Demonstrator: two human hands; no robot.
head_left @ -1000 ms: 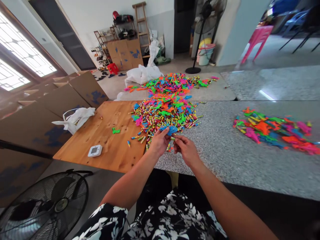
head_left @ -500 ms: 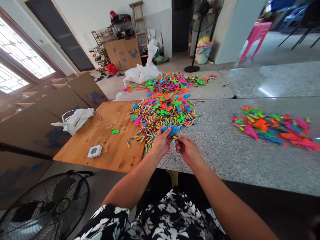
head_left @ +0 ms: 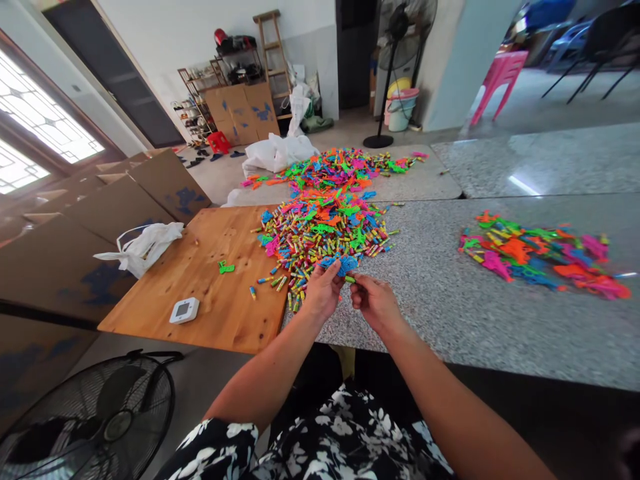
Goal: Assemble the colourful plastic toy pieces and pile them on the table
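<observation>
My left hand is closed on a blue plastic toy gun, thumb on top, above the table's near edge. In my right hand, a small green-yellow wrapped tube is pinched between thumb and finger. Its tip is close to the toy gun's underside; whether the two touch I cannot tell. Just beyond my hands spreads a heap of similar tubes, with bright toy guns in green, orange, pink and blue on top and behind.
A second pile of toy guns and tubes lies on the granite table at right. On the wooden board at left are a green toy gun, a white digital device and a plastic bag. Cardboard boxes and a fan stand left.
The whole view has shifted slightly, with the table's contents a little further left. Both hands keep their grips, and the tube stays close to the blue toy gun.
</observation>
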